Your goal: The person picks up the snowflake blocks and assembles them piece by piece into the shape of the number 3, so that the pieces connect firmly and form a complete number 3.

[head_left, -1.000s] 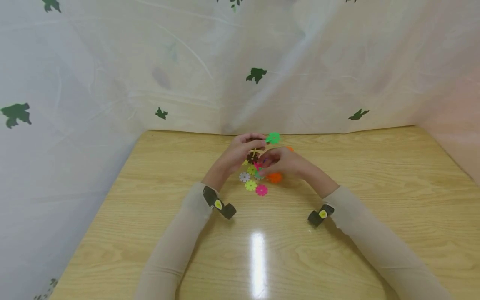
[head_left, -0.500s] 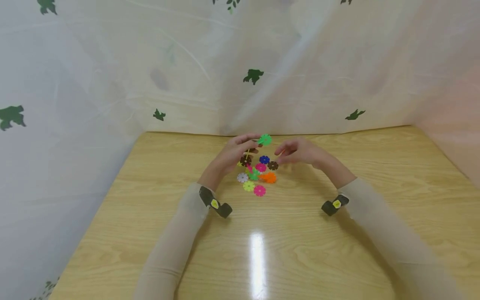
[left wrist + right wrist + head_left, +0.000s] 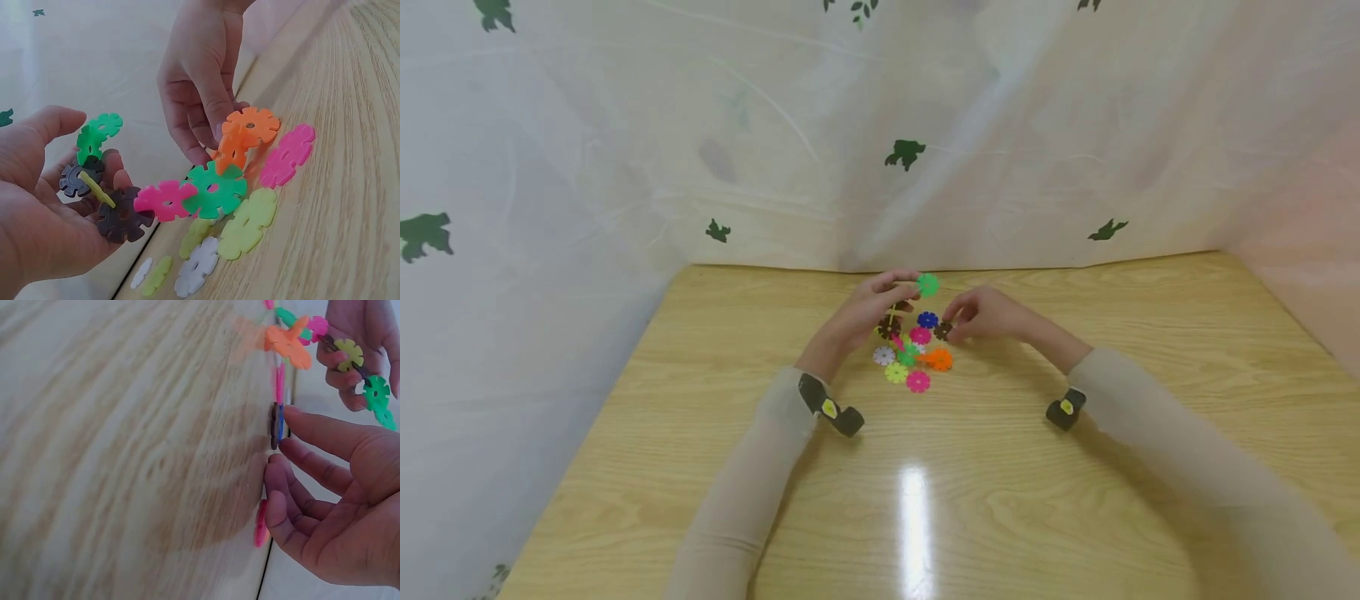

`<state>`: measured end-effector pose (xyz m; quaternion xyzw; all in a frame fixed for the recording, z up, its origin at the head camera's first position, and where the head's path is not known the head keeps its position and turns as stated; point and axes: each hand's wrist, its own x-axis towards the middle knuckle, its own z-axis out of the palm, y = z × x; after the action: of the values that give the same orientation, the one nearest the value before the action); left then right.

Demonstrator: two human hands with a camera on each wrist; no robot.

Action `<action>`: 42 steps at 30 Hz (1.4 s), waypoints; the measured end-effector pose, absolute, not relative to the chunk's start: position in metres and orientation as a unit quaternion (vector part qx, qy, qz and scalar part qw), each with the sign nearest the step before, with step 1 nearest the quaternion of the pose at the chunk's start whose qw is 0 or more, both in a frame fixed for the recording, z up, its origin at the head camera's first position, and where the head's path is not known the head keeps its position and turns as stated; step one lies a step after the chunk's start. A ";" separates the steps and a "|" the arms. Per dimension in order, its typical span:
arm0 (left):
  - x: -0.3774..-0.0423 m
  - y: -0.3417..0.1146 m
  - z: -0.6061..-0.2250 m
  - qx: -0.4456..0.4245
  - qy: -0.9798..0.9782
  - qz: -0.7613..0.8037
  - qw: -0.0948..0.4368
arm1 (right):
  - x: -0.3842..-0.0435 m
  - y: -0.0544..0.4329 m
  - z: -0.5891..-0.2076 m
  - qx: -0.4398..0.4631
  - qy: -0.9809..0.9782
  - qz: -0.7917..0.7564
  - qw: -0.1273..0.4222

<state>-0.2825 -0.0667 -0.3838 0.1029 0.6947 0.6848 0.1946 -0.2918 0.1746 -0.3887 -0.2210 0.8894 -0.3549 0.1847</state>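
Held disc chain (image 3: 165, 201) clamped in left grip (image 3: 874, 307); had right grip (image 3: 988, 317) at loose brown disc (image 3: 942, 332) on table (image 3: 1000, 467), couldn't tell if pinched.

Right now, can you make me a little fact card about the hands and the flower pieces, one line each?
Left hand: holds a flower chain
Chain colours: green, dark brown, yellow, pink, orange
Right hand: fingertips at a loose dark brown piece; can't tell if it's pinched
Blue piece: beside that dark brown one
Nearest the person: pink piece, beside a yellow piece
Table: light wood
Backdrop: pale cloth, green shapes
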 end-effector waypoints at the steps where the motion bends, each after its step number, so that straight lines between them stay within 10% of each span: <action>1: -0.283 -0.066 -0.384 0.101 0.695 0.685 0.193 | -0.292 0.173 -0.389 -0.224 0.892 -0.349 0.183; 22: -0.283 -0.058 -0.389 0.060 0.655 0.731 0.181 | -0.294 0.173 -0.392 -0.178 0.877 -0.414 0.168; 42: -0.282 -0.054 -0.390 0.027 0.635 0.747 0.195 | -0.290 0.168 -0.380 -0.167 0.811 -0.560 0.034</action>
<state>-0.2820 -0.0541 -0.3903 0.0270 0.6353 0.7467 0.1952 -0.2900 0.1683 -0.3803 -0.1668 0.8109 -0.5600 0.0337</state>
